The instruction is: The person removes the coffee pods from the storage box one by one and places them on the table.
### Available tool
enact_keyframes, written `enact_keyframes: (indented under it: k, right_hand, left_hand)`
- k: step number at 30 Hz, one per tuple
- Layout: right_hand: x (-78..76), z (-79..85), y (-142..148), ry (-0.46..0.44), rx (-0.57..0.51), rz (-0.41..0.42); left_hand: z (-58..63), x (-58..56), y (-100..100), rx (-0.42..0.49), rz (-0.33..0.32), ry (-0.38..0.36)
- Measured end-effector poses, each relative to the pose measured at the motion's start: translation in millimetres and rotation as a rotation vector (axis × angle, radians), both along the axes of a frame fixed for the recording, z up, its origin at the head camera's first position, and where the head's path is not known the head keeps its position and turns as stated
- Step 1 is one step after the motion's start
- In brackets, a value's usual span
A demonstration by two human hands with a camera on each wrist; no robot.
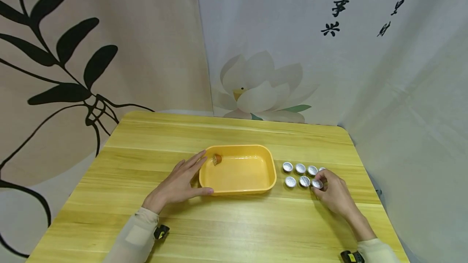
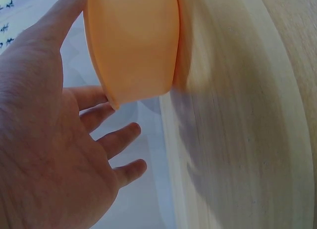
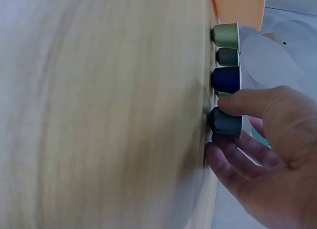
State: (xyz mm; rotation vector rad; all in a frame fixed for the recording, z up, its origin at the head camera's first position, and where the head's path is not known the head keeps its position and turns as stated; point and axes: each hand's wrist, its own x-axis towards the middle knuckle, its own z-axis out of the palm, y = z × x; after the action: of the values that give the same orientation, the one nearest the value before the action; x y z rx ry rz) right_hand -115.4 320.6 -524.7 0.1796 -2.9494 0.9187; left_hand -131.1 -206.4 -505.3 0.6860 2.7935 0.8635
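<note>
In the head view my left hand (image 1: pixel 180 184) spreads along the left end of a yellow plastic tray (image 1: pixel 237 191). Its thumb rests at the tray's front edge and its fingertips reach the back left corner; the left wrist view shows these fingers nearly straight. An orange-brown coffee capsule (image 1: pixel 217 159) lies on its side in the tray. To the right of the tray, my right hand (image 1: pixel 334 194) pinches a dark grey-green coffee capsule (image 3: pixel 227 122) between thumb and fingers, at the right end of the front row. Its silver lid (image 1: pixel 317 184) faces up.
Several more capsules stand lid up in two rows, among them a light green one (image 3: pixel 226 36) and a dark blue one (image 3: pixel 226 79). The wooden table (image 1: pixel 234 230) backs onto a printed curtain (image 1: pixel 278 44). One back-row capsule is partly behind my right hand.
</note>
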Motion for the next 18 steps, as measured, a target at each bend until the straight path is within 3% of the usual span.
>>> enact_keyframes:
  k: [18]
  right_hand:
    - [2.8, 5.2, 5.7, -0.039, -0.056, 0.009]
  left_hand:
    - [-0.3, -1.0, -0.7, -0.012, -0.005, 0.006]
